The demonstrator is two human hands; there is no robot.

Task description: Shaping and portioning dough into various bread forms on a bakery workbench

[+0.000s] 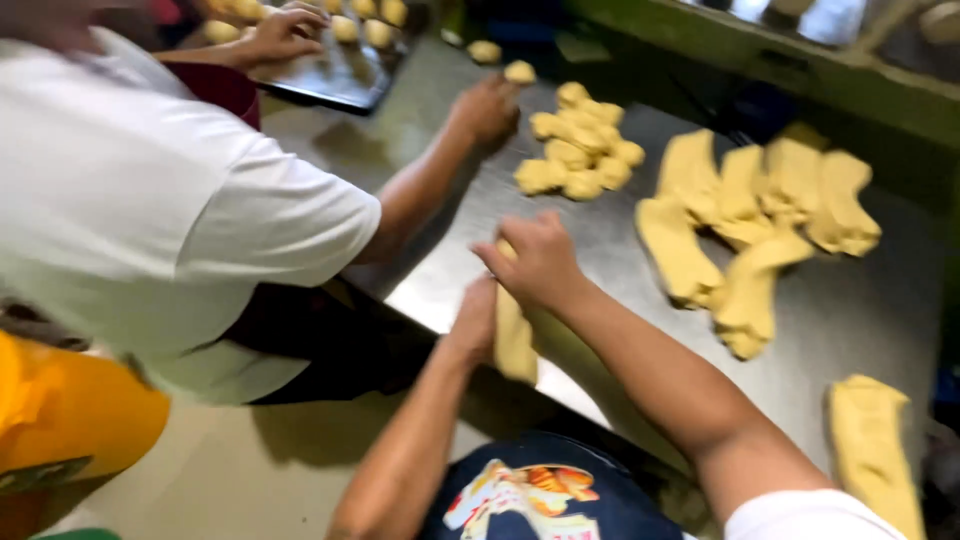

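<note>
**Two hands on a long strip of dough at a steel bench**

A dark baking tray sits at the far left end of the bench, holding small rounds of yellow dough in rows; a co-worker's hand rests on its near edge.

The strip of dough hangs over the front edge of the bench, between the person's two hands. The right hand is closed over its upper end, fingers curled down around it. The left hand presses against the strip's left side lower down; its fingers are hidden behind the dough, so how far it closes cannot be told.

The bench is a steel table, dull and smeared. On it lie a heap of small cut dough pieces, a pile of long dough strips and one more strip at the right edge. The co-worker in a white shirt leans in from the left, the other hand at a dough piece. The floor below is pale.
</note>
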